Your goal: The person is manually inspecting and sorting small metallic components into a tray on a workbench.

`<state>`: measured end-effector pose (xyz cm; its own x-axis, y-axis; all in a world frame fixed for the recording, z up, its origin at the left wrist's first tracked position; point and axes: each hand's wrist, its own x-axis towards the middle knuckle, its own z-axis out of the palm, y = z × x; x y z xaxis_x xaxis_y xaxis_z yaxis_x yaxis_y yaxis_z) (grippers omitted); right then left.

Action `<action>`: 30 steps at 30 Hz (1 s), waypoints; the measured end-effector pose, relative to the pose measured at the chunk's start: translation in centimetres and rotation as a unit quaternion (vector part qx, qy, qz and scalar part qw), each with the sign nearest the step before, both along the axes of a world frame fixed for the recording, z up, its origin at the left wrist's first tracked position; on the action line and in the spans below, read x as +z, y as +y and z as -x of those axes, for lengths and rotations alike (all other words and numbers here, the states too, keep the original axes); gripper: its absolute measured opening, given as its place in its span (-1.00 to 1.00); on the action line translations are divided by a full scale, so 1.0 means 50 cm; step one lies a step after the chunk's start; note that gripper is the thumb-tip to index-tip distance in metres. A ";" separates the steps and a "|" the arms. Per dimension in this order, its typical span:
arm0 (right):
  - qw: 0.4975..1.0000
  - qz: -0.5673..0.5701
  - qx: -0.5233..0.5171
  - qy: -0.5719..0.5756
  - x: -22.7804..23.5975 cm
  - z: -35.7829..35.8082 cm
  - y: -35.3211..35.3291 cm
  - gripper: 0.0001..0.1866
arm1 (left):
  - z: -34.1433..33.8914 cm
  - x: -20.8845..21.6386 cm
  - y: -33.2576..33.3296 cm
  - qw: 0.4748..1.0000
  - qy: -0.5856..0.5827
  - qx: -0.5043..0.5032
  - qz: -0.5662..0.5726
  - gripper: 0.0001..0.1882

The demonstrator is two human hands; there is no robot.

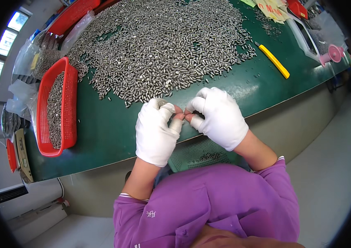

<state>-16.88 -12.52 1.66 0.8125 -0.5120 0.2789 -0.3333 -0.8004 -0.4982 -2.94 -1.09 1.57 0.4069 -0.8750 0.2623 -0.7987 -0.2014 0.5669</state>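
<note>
My left hand [155,131] and my right hand [220,118] wear white gloves with the thumb and index fingertips bare. They meet above the front edge of the green table, thumbs and index fingers pinched tip to tip. Whatever lies between the fingertips is too small to make out. Just beyond them spreads a wide heap of small silver metal pieces [154,53], which look like screws or pins. Below my hands, at my lap, a green perforated basket [179,159] holds a few similar pieces.
A red plastic basket [70,111] with more metal pieces stands at the left. On the right lies a yellow utility knife [274,62]. A pink object [332,54] sits near the right edge, and a scale [22,155] at the left corner. Plastic bags [20,97] crowd the left side.
</note>
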 end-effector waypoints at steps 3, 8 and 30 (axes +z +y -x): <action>1.000 -0.023 0.000 -0.002 0.001 0.003 0.000 -0.89 | -0.004 -0.005 0.004 1.000 0.012 -0.014 0.000 -0.91; 0.999 -0.040 0.001 -0.002 0.003 0.003 0.000 -0.84 | -0.004 -0.006 0.007 1.000 0.007 -0.012 -0.001 -0.89; 0.999 -0.012 0.048 -0.018 -0.006 0.000 -0.004 -0.87 | -0.035 -0.004 0.012 0.995 0.046 -0.086 0.020 -0.87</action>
